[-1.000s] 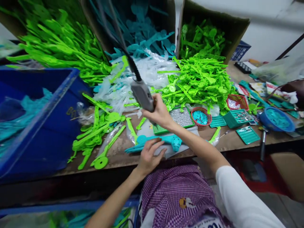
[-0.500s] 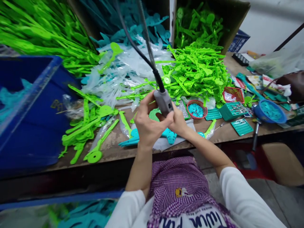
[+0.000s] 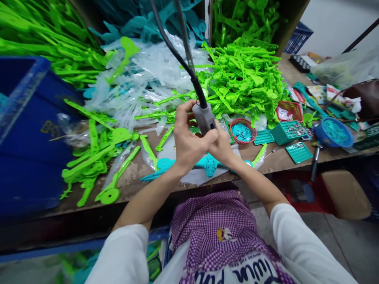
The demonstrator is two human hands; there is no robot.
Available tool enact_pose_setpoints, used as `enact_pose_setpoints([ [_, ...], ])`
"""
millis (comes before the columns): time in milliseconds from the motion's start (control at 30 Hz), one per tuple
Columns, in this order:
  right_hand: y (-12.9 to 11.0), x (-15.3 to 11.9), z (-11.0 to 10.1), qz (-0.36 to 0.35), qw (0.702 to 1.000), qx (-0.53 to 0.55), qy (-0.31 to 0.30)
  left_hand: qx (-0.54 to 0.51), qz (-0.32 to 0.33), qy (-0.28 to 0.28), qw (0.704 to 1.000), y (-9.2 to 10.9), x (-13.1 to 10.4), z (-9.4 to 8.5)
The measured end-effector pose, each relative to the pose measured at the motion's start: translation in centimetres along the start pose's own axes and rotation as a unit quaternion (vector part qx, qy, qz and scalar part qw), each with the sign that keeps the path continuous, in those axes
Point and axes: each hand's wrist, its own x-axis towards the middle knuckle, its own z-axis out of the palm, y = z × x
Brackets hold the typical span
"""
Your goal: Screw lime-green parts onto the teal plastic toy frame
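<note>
A grey electric screwdriver hangs on a black cable in front of me, its lower end hidden behind my hands. My left hand is closed about its left side, thumb across the front. My right hand grips the tool from the right and behind; its fingers are mostly hidden. Below them a long teal plastic part lies on a pale sheet at the bench edge. Lime-green arms in clear plastic meet its two ends, one on the left and another on the right.
A blue bin stands left. Lime-green parts and clear bags are heaped behind. On the right are a red basket of teal pieces, teal trays, a blue bowl and a hammer-like tool.
My left forearm has swung outward to the left, and the left hand sits closer against the right one. More of the teal part shows beneath. The view has shifted slightly.
</note>
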Motion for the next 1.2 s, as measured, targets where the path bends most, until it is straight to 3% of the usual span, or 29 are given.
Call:
enact_pose_setpoints([
  [167,-0.3,0.3,0.9,0.022,1.0,0.012,-0.005,0.015,0.026,0.012,0.999,-0.3,0.7,-0.5],
  [300,-0.3,0.1,0.8,0.065,0.992,0.101,0.02,0.033,0.046,-0.021,0.998,-1.7,-0.9,-2.3],
  [367,-0.2,-0.1,0.6,0.117,0.975,0.177,0.062,0.064,0.044,-0.095,0.992,-3.7,-2.9,-3.6],
  [467,-0.1,-0.3,0.7,0.168,0.946,0.266,0.085,0.126,0.059,-0.315,0.939,-7.8,-6.3,-5.0],
  [567,0.1,-0.4,1.6,0.179,0.937,0.29,0.078,0.223,0.055,-0.394,0.89,-10.8,-8.5,-5.1],
  [667,0.7,-0.7,2.5,0.184,0.939,0.281,0.08,0.267,0.037,-0.399,0.877,-11.6,-9.2,-4.6],
  [833,1.9,-1.4,3.4,0.178,0.948,0.256,0.063,0.279,0.003,-0.39,0.878,-10.9,-9.0,-4.1],
  [1200,1.6,-1.0,3.4,0.18,0.956,0.23,0.036,0.268,-0.025,-0.391,0.88,-11.0,-9.0,-4.1],
])
